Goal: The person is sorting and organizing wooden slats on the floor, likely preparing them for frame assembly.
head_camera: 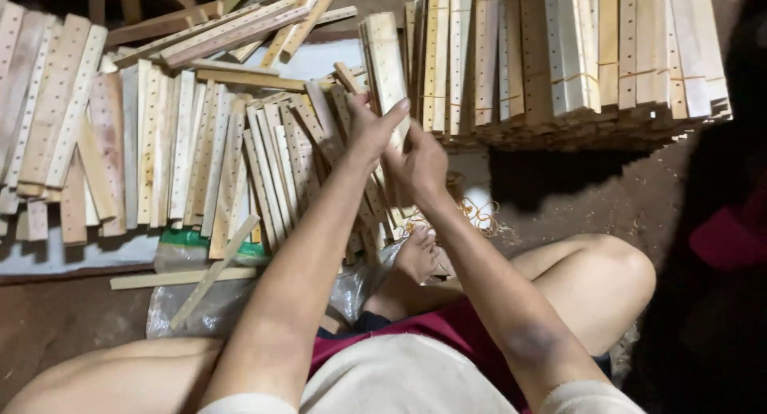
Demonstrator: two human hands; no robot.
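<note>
Bare earthen floor (575,198) surrounds us as we sit cross-legged, knees spread, facing loose perforated wooden slats (200,150) fanned on a pale sheet (48,254) to our left and tied stacks (575,55) ranged upright at upper right. Our left hand (369,128) and right hand (419,165) meet at centre around a small bundle (387,63) of slats held on end: the left fingers are curled closed about its near side with the thumb stretched up along one edge, and the right fingers are wrapped shut about its foot just below. A tangle of orange bands (478,214) lies on the floor just beside the right wrist; a plastic bag (216,302) sits by our foot. To do this step well, we judge it best to square the slat ends flush against each other, keep the faces flat together, and hold firm low down so that none slips sideways.
</note>
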